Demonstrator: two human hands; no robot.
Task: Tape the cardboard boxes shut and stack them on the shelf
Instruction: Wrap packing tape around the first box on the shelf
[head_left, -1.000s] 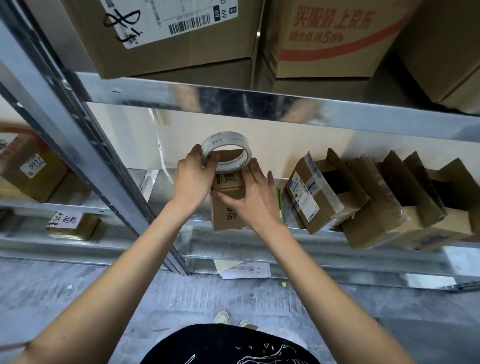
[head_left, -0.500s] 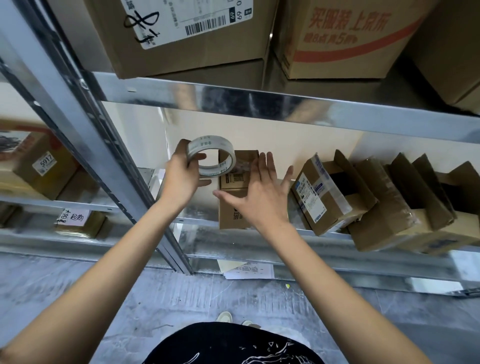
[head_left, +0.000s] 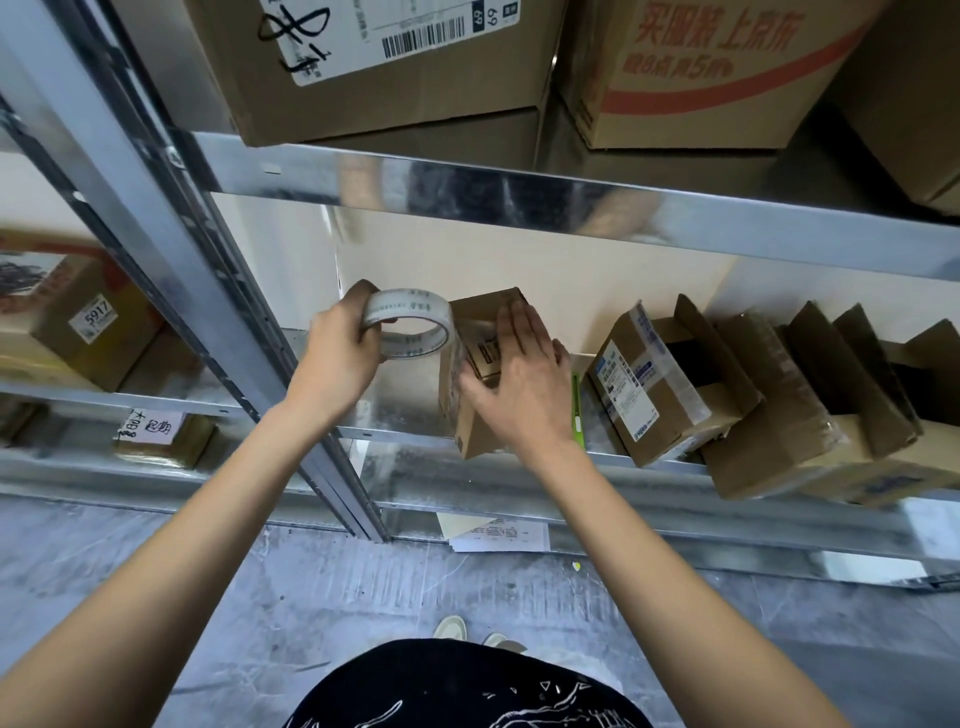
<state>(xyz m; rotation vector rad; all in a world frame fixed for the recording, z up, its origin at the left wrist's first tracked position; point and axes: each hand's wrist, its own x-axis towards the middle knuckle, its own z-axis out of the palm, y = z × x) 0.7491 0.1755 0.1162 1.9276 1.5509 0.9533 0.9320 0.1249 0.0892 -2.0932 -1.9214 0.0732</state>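
Observation:
A small brown cardboard box (head_left: 472, 431) stands on the metal shelf (head_left: 395, 410), turned slightly so one corner faces me. My right hand (head_left: 519, 379) lies flat on its top and front, fingers spread, pressing it. My left hand (head_left: 337, 353) grips a roll of clear tape (head_left: 410, 325) just left of the box's top. A strip of tape runs from the roll down the box's left side. Several small boxes (head_left: 660, 379) with open flaps lean in a row to the right on the same shelf.
Large cartons (head_left: 395, 62) fill the shelf above, behind a steel beam (head_left: 519, 192). A slanted steel upright (head_left: 171, 244) stands left of my left arm. Labelled boxes (head_left: 88, 322) sit in the left bay. Papers (head_left: 498, 532) lie on the grey floor under the shelf.
My left hand has drawn the tape roll leftward off the box top, pulling tape out. My right hand has flattened onto the box, which has turned slightly.

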